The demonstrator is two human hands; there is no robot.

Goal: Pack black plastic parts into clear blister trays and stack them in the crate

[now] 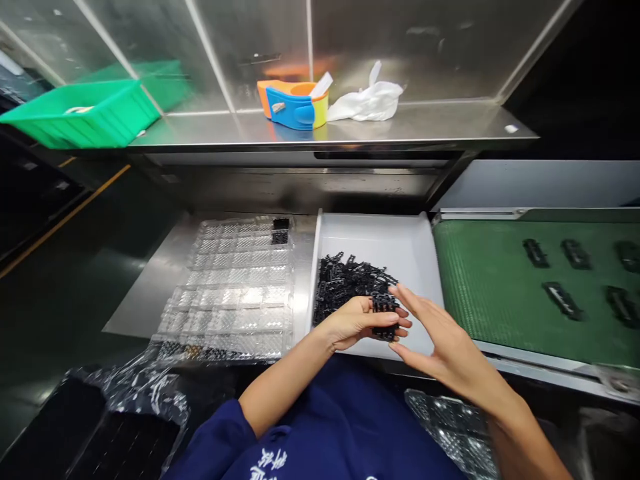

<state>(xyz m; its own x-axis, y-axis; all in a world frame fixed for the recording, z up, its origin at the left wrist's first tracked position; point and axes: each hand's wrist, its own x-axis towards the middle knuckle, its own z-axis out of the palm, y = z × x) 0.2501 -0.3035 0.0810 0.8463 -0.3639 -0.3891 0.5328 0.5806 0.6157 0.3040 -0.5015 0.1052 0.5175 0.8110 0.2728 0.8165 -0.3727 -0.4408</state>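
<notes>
My left hand (351,323) is closed around a small stack of black plastic parts (384,316), thumb across the front and fingertips showing behind. Just to the right, my right hand (440,337) holds its thumb and fingers apart around the stack's upper and lower ends; whether the fingertips touch it I cannot tell. Both hands are over the near part of a white bin (385,233). Inside the bin, at its left side, lies a loose heap of similar black parts (343,280).
Left of the bin lies a clear compartment tray (227,287) with black parts (281,231) in its far right corner. A green conveyor belt (490,287) on the right carries several black pieces. On the shelf stand a green basket (100,123), an orange-blue tape dispenser (295,110) and a white bag (373,103).
</notes>
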